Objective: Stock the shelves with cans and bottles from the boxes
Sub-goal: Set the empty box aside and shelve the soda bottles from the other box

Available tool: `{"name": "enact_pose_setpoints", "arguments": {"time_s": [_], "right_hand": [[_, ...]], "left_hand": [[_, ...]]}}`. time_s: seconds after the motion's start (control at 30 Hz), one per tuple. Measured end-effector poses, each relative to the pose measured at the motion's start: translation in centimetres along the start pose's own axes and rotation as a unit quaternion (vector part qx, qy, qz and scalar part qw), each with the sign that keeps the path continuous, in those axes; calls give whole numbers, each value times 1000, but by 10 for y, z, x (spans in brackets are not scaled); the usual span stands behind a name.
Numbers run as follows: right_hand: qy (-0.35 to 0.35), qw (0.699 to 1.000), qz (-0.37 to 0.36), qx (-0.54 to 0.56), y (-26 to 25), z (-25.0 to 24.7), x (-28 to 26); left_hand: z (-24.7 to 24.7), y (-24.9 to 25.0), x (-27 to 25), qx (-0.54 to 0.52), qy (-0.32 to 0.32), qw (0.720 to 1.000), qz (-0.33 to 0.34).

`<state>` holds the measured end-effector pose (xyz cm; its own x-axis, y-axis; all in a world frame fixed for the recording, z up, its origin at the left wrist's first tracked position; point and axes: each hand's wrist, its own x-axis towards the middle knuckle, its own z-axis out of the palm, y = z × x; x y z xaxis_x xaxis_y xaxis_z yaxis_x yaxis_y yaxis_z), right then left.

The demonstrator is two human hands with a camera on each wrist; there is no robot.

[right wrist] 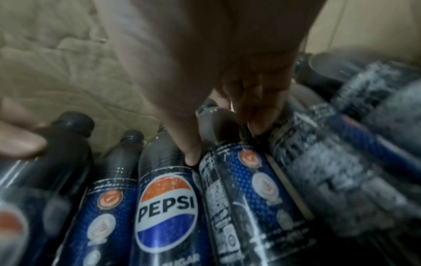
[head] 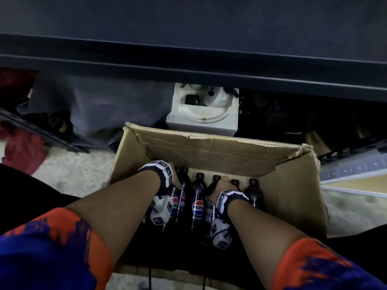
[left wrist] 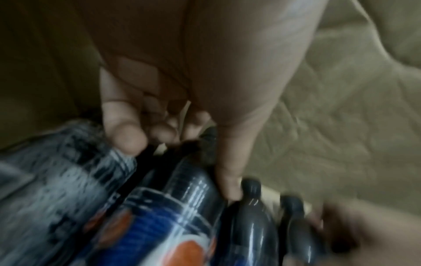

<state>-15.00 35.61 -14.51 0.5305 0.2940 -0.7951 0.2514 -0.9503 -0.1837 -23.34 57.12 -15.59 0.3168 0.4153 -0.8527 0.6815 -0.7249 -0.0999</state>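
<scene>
Forearms in orange-and-blue sleeves reach down into the cardboard box [head: 293, 185], both hands on bottles.

Left hand [head: 178, 183] has fingers curled round the shoulder of the leftmost Pepsi bottle [head: 174, 204]. Right hand [head: 222, 185] closes thumb and fingers about the neck of another bottle [right wrist: 227, 129]. The bottles lie in a row against the box's near side, caps pointing away. Six caps counted from above; more may be hidden. One box. Judged full, so fairly heavy; smooth plastic, likely slippery at the label. The neck below the cap offers the surest hold. The shelf edge [head: 188, 65] is above.
</scene>
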Motion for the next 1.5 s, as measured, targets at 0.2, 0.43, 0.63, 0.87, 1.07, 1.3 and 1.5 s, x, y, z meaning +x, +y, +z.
{"name": "enact_pose_setpoints", "arguments": {"time_s": [0.2,0.43,0.63,0.87,1.07,1.3,1.5], "right_hand": [[4,999,-32,17,1,-5,-16],[-8,989,-64,130,6,10,-16],[-33,967,-52,249,10,26,-10],[2,956,-71,284,8,14,-23],[43,959,-120,251,-1,-20,-51],[108,949,-212,208,-13,-78,-101],[117,922,-305,207,-30,-133,-167]], "left_hand": [[-3,11,-54,-14,-17,999,40],[17,26,-69,-96,34,994,40],[24,15,-68,-173,35,984,28],[26,0,-82,-272,45,961,32],[10,-4,-103,-320,78,942,63],[-35,-1,-175,-328,181,918,131],[-72,-3,-232,-300,237,900,210]]}}
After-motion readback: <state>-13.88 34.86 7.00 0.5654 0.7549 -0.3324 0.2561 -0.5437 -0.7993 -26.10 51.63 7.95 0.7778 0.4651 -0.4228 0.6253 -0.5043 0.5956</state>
